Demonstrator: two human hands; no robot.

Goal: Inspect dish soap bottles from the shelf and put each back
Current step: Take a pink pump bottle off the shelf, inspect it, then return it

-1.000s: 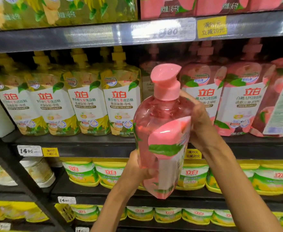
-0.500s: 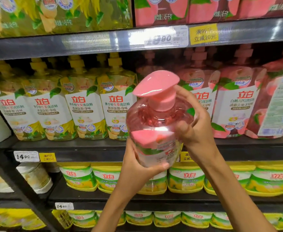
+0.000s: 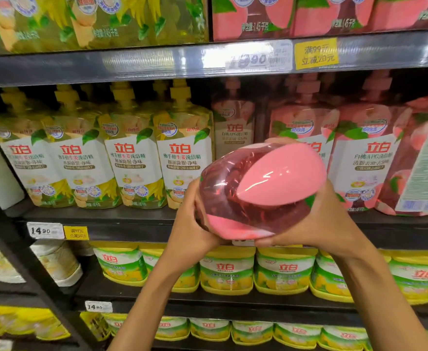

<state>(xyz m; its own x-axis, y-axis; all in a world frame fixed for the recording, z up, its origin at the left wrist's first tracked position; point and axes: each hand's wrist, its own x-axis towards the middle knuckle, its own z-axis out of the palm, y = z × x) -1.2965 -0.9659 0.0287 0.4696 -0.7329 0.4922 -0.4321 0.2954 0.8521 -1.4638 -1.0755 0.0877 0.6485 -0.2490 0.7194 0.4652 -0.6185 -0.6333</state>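
Both my hands are on the pink dish soap bottle (image 3: 235, 196), held in the air in front of the middle shelf (image 3: 101, 216), clear of its front edge and not resting on anything. Bottle is tipped so the pump cap (image 3: 281, 177) faces me; its long axis runs roughly away from me toward the shelf, base end hidden behind the body.

Left hand (image 3: 192, 224) cups the lower left side, fingers curled round the far side, mostly hidden. Right hand (image 3: 316, 224) grips the lower right side, thumb wrapped under the bottom edge; its other fingers are behind the bottle, can't tell their spread.

Pink bottle row (image 3: 367, 158) stands at the right end of the middle shelf, just behind and right of my right hand. Yellow bottles (image 3: 182, 158) fill the left part.

Judgement: I'm mid-inspection. To put it back I'd have to stand it upright, cap up, then push forward and right. Right hand is nearer that row.
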